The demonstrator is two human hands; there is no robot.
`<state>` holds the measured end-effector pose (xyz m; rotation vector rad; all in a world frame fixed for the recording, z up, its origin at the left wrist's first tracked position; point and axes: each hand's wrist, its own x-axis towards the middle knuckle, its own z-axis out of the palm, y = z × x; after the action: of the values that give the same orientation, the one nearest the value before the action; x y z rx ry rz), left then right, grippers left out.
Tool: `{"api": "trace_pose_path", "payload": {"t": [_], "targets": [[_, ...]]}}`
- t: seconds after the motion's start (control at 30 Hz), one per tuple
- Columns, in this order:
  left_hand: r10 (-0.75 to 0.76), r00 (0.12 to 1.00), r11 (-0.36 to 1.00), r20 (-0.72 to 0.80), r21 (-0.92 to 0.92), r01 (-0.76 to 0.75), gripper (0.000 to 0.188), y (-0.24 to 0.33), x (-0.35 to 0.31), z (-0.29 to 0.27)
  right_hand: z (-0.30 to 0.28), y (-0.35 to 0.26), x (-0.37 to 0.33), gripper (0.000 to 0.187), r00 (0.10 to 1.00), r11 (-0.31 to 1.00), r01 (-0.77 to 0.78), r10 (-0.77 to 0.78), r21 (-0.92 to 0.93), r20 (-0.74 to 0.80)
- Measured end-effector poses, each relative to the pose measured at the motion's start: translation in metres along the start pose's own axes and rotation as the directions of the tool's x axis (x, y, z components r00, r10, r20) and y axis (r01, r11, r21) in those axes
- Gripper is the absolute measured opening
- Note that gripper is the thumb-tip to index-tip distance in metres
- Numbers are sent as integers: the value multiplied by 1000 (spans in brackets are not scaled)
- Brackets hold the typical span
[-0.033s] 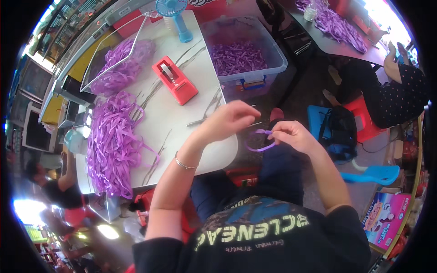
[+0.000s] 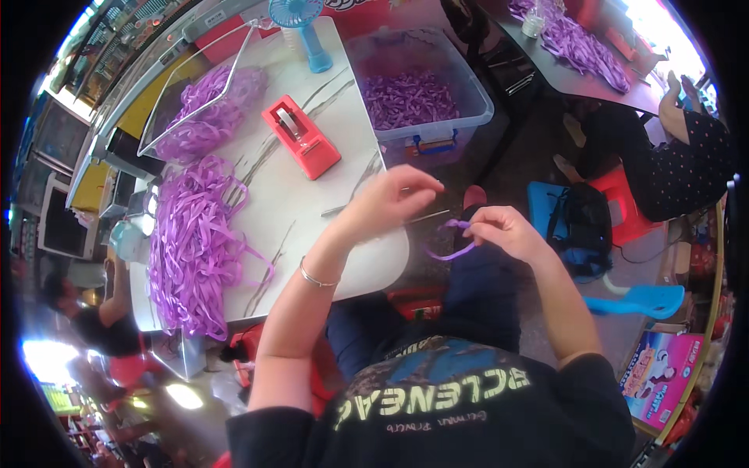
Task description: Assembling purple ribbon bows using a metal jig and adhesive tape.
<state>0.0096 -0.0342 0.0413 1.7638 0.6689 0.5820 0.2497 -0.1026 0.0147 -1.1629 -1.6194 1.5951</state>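
My right hand (image 2: pixel 507 235) pinches a purple ribbon (image 2: pixel 452 256) between thumb and fingers. The ribbon hangs in a small loop to the left of those fingers. My left hand (image 2: pixel 394 199), slightly blurred, is over the right edge of the table, its fingers bent and parted from the thumb, with nothing visible between them. Thin metal rods (image 2: pixel 427 215) run beneath it and stick out past the table edge; whether it touches them I cannot tell. On the table's left lies a big heap of purple ribbon loops (image 2: pixel 195 249).
The white marbled table (image 2: pixel 343 117) bears a red tape dispenser (image 2: pixel 302 137), a blue fan (image 2: pixel 314 47) and a clear-sided bin (image 2: pixel 160 129) around more ribbon. Beyond it, a plastic tub (image 2: pixel 433 129) holds purple pieces. At right are a seated person (image 2: pixel 679 164), a black bag (image 2: pixel 585 226) and a blue dustpan (image 2: pixel 651 301).
The ribbon loop and my right hand have shifted very slightly to the right. My left hand has moved a little while staying over the table edge.
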Motion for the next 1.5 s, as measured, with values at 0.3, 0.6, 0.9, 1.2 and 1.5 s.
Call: {"api": "trace_pose_path", "payload": {"t": [0.3, 0.6, 0.9, 1.2, 1.5], "targets": [[-13, 909, 974, -417, 201, 106, 17, -36, 13, -11, 12, 30, 50, 16, 912, 990, 131, -102, 46, -398], [110, 914, 925, -390, 376, 50, 14, -37, 14, -8, 43, 43, 68, 18, 941, 976, 200, -168, 81, -295], [142, 938, 855, -315, 518, 44, 18, -43, 14, -11, 59, 45, 66, 19, 929, 974, 198, -151, 110, -338], [88, 952, 859, -293, 506, 76, 20, -39, 13, -13, 76, 46, 31, 19, 943, 979, 109, -47, 171, -331], [104, 963, 845, -251, 533, 47, 17, -42, 13, -14, 105, 48, -52, 21, 968, 958, -36, 105, 286, -228]]}}
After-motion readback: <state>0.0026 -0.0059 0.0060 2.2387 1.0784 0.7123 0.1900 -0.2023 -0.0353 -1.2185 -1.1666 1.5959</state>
